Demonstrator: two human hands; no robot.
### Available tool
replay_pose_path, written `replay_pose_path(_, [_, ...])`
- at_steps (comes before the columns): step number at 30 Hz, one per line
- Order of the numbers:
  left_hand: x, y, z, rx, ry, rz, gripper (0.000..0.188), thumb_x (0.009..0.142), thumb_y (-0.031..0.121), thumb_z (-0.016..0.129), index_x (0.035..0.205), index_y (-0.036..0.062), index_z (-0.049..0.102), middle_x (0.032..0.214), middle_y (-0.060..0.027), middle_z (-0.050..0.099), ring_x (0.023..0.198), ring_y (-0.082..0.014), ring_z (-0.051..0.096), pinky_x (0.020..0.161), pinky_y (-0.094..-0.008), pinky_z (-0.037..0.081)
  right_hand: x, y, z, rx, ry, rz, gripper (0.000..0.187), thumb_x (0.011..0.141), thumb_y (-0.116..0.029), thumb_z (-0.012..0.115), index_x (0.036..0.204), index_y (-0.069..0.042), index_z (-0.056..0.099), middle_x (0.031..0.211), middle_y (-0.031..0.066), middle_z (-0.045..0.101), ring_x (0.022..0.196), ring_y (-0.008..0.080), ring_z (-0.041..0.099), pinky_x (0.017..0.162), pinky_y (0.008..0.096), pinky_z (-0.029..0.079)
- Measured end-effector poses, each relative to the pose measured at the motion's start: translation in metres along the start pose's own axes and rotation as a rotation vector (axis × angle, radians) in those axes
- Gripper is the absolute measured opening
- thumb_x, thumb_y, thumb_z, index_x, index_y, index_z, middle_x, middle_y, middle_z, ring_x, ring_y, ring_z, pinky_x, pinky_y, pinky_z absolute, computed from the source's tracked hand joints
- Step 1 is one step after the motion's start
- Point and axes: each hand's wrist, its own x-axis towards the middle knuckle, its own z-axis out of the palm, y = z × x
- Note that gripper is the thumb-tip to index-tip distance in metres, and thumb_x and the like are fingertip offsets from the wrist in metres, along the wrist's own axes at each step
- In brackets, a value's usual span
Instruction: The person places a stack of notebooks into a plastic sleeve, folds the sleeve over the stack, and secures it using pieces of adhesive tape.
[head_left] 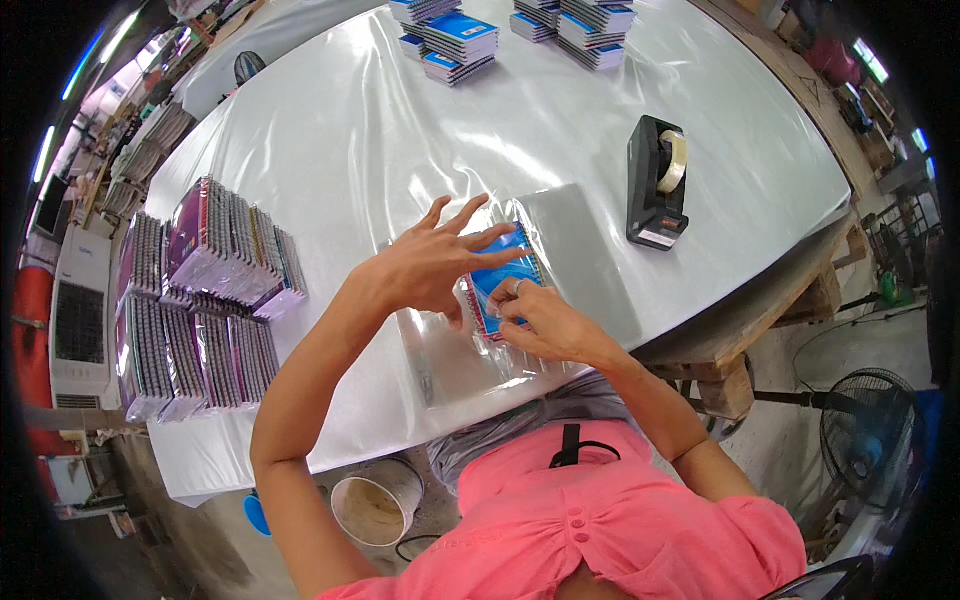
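Two bare hands are at work over one small spiral notebook with a blue cover (519, 268), which lies on the white-covered table (330, 150) near the person's body, upon a sheet of clear film (592, 240). The left hand (425, 262) is above its left edge, with the fingers spread well apart and the thumb pointing down; it seems to hold nothing. The right hand (552, 318) is at the lower part of the cover, its fingers bent and close to each other. Whether they pinch a bit of film there, one cannot tell, because the plastic shines and the hand covers the place.

As for how far the work has come, it looks about in the middle for this notebook: film is under it and seems to lie partly over it, but the sheet spreads out flat to the right, so the wrapping is probably not finished. To the left, many spiral notebooks (220, 250) stand in a big pile with shiny clear plastic around them; these appear to be done. At the far edge are blue notebooks in stacks (460, 35), and whether these are wrapped is not clear from here. The black tape dispenser (645, 190) stands to the right, apart from both hands.
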Motion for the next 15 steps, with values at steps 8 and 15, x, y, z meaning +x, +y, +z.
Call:
replay_pose_path(8, [0.016,-0.017,0.058,0.297,0.424,0.158,0.041,0.076,0.028,0.064,0.117,0.0359,0.065,0.134,0.0182,0.054,0.142,-0.0226,0.03,0.117,-0.0586,0.015,-0.002,-0.004,-0.012,0.095,-0.013,0.017,0.016,0.083,-0.009,0.061,0.094,0.0,0.069,0.112,0.0157,0.062,0.1,0.0326,0.06,0.088,0.041,0.05])
replay_pose_path(15, [0.02,-0.015,0.071,0.266,0.55,0.134,0.045,0.077,0.03,0.062,0.122,0.0327,0.063,0.134,0.0142,0.055,0.143,-0.0217,0.027,0.119,-0.0558,0.01,-0.023,0.04,-0.046,0.11,0.213,-0.093,0.038,0.076,0.012,0.058,0.107,-0.007,0.069,0.112,0.0063,0.067,0.112,0.0261,0.058,0.1,0.0414,0.043])
